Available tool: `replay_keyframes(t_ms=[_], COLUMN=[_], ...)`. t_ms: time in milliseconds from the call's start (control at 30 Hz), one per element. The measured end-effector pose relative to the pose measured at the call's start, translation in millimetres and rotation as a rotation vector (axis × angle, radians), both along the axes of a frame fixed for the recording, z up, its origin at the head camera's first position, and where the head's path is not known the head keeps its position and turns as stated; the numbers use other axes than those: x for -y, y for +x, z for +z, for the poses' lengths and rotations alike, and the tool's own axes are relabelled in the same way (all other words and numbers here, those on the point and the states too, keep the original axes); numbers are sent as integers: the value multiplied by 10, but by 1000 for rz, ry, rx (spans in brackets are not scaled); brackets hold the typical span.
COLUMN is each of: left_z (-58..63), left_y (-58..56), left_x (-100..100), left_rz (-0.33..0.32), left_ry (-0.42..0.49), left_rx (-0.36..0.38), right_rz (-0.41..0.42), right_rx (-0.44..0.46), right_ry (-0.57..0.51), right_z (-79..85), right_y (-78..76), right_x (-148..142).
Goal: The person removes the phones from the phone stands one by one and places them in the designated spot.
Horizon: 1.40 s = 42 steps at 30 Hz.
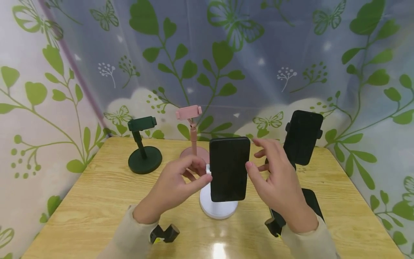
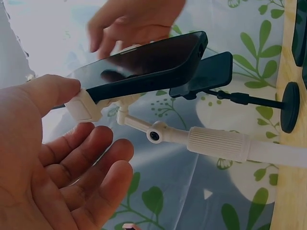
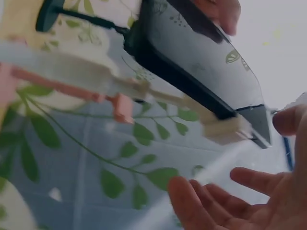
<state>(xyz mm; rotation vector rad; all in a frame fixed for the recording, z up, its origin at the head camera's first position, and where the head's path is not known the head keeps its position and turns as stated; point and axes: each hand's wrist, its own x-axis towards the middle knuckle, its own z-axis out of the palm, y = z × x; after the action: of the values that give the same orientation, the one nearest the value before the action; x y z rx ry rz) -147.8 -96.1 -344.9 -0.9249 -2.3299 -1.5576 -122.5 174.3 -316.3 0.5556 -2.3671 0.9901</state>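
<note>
A black phone (image 1: 229, 169) sits upright in the clamp of a white phone stand (image 1: 218, 211), its dark screen toward me. At the phone's left edge my left hand (image 1: 176, 185) pinches the white clamp end (image 2: 85, 106), thumb on top and index fingertip beneath; the other fingers curl loosely below. My right hand (image 1: 275, 176) is by the phone's right edge with fingers spread and relaxed. In the right wrist view, a gap shows between its fingers and the clamp's other end (image 3: 225, 128). The phone hides most of the stand's pole in the head view.
Behind on the wooden table (image 1: 106, 187) stand a dark green phone stand (image 1: 144, 160) and a pink one (image 1: 193, 135), both without phones. At the right, another stand holds a black phone (image 1: 303, 138). A dark phone-like slab (image 1: 313, 201) lies partly under my right forearm.
</note>
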Motion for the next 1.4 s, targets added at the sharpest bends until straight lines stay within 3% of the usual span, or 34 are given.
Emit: replay_keyframes(t_ms=[267,467,767,1000,1233,1400], left_z=[22,94,111,103,77,73], left_y=[-13,-39,-74,-70,-76,-73], left_x=[-44,-4,13,-8,-33,-25], left_rz=[-13,-35,-49,-48,-88,-88], left_ry=[-26,-68,-108,-109,-92,-97], left_rx=[3,-32,-46,-74,-75,-72], right_rz=[-102,-111,-131,-154,-248,-251], right_rx=[-31,-58,-82,-199,-193,-248], right_ry=[218,318,482,589,614,607], right_z=[373,552,592,579,594,587], right_y=[-12,-20,-63,-68,12,-25], right_x=[129,260,515,618,676,715])
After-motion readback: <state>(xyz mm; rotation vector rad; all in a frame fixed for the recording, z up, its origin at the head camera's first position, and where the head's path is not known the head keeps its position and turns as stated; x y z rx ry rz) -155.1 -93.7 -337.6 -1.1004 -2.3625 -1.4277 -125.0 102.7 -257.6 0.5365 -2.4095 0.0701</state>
